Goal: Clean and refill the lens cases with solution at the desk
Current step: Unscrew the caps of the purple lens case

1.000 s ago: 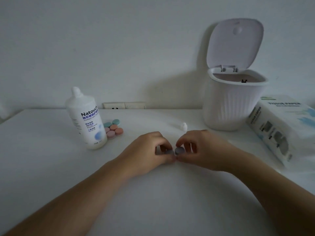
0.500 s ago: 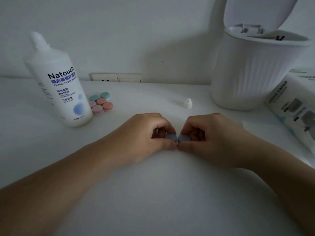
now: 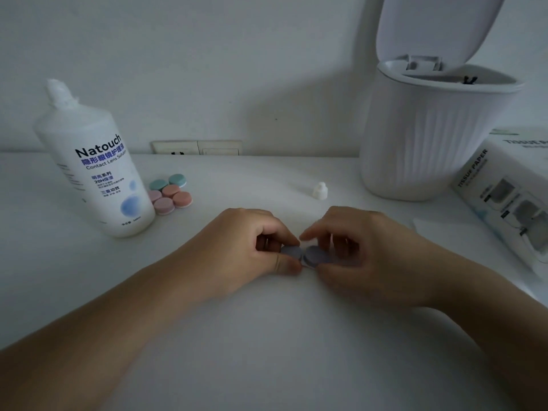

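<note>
On the surface's middle, the left hand (image 3: 237, 250) and right hand (image 3: 355, 253) each pinch one cap of the grey case (image 3: 302, 255), likely unscrewing it; next, lift both caps clear without tipping it.

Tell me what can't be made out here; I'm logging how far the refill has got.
Head view only:
- Grey lens case: interior hidden under its caps and both hands' fingers.
- Bin: contents hidden by its rim.
- Tissue pack: cut off by right edge.
- Solution bottle: small print unreadable, tip blurred.
</note>
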A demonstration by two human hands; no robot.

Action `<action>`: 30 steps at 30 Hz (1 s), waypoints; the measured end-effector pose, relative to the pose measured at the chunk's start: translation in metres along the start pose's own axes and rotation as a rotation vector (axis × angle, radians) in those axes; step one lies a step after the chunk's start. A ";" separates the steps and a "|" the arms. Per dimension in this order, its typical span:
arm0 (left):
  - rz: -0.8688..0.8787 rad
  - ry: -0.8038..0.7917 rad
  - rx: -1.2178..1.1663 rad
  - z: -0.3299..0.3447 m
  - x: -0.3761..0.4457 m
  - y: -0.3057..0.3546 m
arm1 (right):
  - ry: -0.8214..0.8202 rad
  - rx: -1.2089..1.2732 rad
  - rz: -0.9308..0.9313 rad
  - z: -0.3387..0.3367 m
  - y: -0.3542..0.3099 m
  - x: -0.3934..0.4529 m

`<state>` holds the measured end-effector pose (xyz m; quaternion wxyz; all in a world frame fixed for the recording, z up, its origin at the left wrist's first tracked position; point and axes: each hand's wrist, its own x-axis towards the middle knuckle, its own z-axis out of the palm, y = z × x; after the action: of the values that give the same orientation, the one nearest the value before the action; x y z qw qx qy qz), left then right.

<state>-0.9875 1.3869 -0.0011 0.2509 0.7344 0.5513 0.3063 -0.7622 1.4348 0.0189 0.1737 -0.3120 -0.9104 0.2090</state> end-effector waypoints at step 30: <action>0.005 0.002 0.065 -0.001 0.001 0.002 | 0.101 0.003 0.022 0.004 -0.005 0.003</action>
<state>-0.9865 1.3871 0.0009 0.2254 0.7433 0.5594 0.2895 -0.7686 1.4322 0.0186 0.2177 -0.3320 -0.8965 0.1964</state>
